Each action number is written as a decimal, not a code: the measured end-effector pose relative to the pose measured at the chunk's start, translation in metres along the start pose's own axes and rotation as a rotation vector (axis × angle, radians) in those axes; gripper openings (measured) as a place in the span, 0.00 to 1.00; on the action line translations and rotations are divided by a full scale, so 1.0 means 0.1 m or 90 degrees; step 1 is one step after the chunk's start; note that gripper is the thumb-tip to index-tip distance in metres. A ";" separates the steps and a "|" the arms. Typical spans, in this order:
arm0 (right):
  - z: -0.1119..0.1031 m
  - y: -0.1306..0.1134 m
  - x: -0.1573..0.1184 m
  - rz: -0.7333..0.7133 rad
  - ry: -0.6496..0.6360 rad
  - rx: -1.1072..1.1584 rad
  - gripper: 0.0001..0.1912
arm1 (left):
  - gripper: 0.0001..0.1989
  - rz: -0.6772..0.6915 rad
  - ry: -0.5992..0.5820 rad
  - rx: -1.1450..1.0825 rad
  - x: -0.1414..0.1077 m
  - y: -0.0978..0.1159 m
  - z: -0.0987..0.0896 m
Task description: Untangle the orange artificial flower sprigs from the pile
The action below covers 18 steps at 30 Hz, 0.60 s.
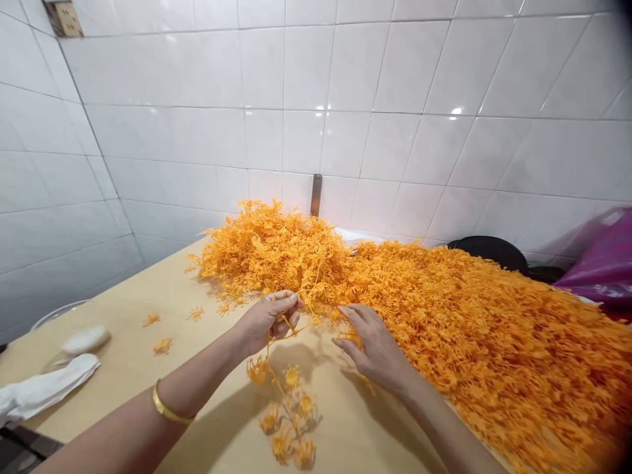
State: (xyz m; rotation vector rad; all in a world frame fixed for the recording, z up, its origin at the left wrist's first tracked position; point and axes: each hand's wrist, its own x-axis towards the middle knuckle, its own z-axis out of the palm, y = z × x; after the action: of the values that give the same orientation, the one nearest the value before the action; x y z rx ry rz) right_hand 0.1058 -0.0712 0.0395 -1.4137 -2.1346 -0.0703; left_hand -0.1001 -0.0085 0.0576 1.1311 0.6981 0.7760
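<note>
My left hand, with a gold bangle on its wrist, is closed on a thin orange stem. From it a string of orange plastic flowers hangs down over the table near me. My right hand is to the right, its fingers apart, beside the near edge of the orange pieces; nothing is visibly gripped in it. Just behind both hands rises a tall heap of orange flower pieces. A wider pile of similar pieces spreads across the right side.
Three loose orange flowers lie on the beige table at left. White cloth is at the left edge. A black round object and a purple bag stand behind the pile. A white tiled wall borders the back.
</note>
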 end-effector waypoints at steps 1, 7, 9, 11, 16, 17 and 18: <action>0.03 -0.01 0.03 -0.006 -0.014 0.008 0.17 | 0.11 0.003 0.005 0.018 -0.02 0.04 -0.03; 0.27 -0.08 0.26 0.091 -0.066 0.236 0.10 | 0.14 0.049 0.006 0.192 -0.09 0.07 0.00; 0.33 -0.06 0.29 0.151 -0.073 0.312 0.09 | 0.14 0.075 -0.015 0.310 -0.14 -0.01 0.10; 0.34 -0.03 0.26 0.173 -0.094 0.322 0.09 | 0.14 0.127 -0.035 0.457 -0.20 -0.10 0.21; 0.15 0.00 0.00 0.125 -0.153 0.182 0.10 | 0.10 0.282 -0.117 0.827 -0.33 -0.30 0.38; 0.10 0.00 -0.07 0.123 -0.162 0.146 0.10 | 0.10 0.294 -0.129 0.865 -0.35 -0.33 0.39; 0.06 -0.01 -0.13 0.120 -0.166 0.113 0.11 | 0.09 0.303 -0.130 0.884 -0.36 -0.35 0.40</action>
State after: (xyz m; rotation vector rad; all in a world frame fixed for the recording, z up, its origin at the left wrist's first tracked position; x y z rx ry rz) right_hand 0.1058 -0.0805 0.0280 -1.5786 -2.1359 0.3867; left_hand -0.0808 -0.0669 0.0388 2.6647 0.7912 0.4781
